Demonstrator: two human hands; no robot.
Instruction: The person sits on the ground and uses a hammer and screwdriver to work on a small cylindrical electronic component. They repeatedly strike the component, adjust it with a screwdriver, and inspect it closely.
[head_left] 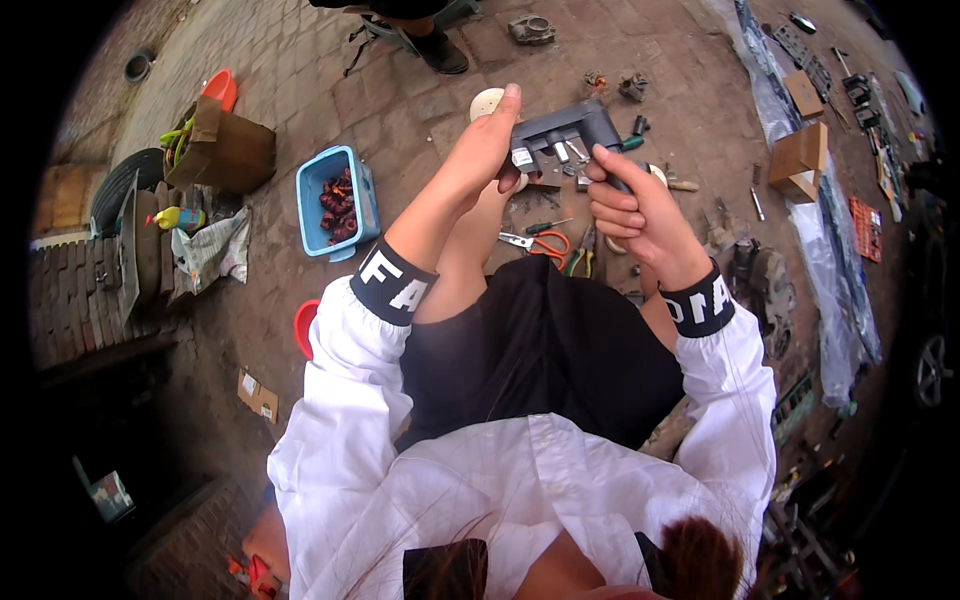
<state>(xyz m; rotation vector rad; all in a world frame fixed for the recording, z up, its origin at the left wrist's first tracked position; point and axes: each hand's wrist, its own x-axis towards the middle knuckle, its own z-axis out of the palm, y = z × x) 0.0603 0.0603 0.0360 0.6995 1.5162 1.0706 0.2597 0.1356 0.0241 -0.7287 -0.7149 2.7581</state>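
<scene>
In front of my knees I hold a dark grey plastic part (562, 124), bar-shaped with a bent right end and short metal pins on its near side. My left hand (478, 150) is closed around its left end, the thumb pointing up along it. My right hand (640, 215) grips the right end, with the thumb on the near face and fingers curled beneath. On the ground below lie orange-handled scissors (550, 244), a screwdriver (550, 226) and pliers (580, 256). Small metal pieces lie partly hidden behind the part.
A blue plastic tub (370, 205) with dark red pieces stands to the left, near a cardboard box (232, 158). Tools and an open box (800, 165) line the plastic sheeting (828, 290) at right. Another person's shoe (440, 53) shows at the far side.
</scene>
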